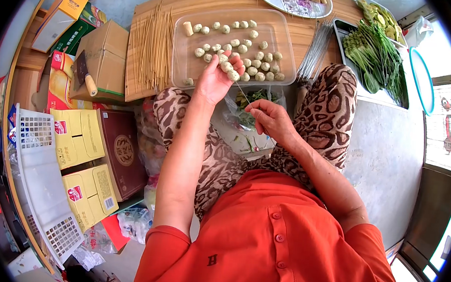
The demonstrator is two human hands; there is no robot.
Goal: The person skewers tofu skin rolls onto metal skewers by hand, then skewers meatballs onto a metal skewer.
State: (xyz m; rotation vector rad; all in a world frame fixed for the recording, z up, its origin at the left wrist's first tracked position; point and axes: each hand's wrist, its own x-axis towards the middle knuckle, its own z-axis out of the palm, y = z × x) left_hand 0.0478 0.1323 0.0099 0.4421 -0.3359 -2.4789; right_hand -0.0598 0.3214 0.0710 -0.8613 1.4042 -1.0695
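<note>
My left hand (214, 82) is over the near edge of a clear plastic tray (291, 50), its fingers curled round several pale, green-speckled balls (226, 67). These balls sit in a line, and a thin skewer (243, 93) runs from the lowest one toward my right hand (272, 119). The fingers of my right hand pinch the skewer's lower end. More speckled balls (260, 76) lie loose in the tray, most of them at its right side, along with a tan cylindrical piece (187, 29). How far the skewer passes through the held balls is hidden.
Bamboo sticks (150, 50) lie left of the tray, metal skewers (316, 50) right of it. A plate of tan rolls (299, 8) and a tray of greens (374, 62) stand farther off. A knife (85, 71) rests against a cardboard box (105, 52). Leafy scraps (249, 111) fill a bag below.
</note>
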